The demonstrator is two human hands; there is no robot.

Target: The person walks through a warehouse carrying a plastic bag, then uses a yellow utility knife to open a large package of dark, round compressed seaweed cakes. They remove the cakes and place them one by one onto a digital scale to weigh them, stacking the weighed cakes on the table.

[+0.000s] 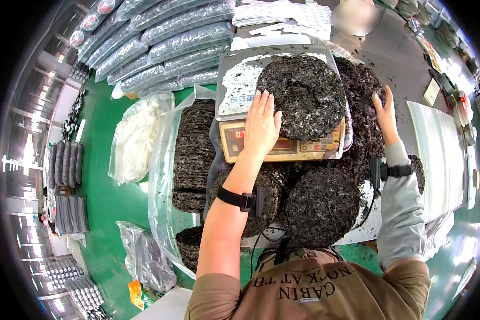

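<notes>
My left hand [262, 125] lies flat, fingers stretched, at the left edge of a round dark cake of dried seaweed [304, 96]. The cake rests on the pan of a digital weighing scale [237, 80] with a lit red display, overhanging some of its buttons. My right hand [386, 117] is at the right edge of a heap of loose dried seaweed [360, 90], finger and thumb apart; its other fingers are hidden. More round seaweed cakes [322, 205] lie close to my body, in front of the scale.
A clear plastic bag [162, 154] holding a stack of seaweed cakes [192, 149] stands left of the scale. Filled bags [186, 37] are piled beyond it. White bags [138, 138] and a grey plastic bag [146, 256] lie on the green floor. Papers [282, 13] are at the back.
</notes>
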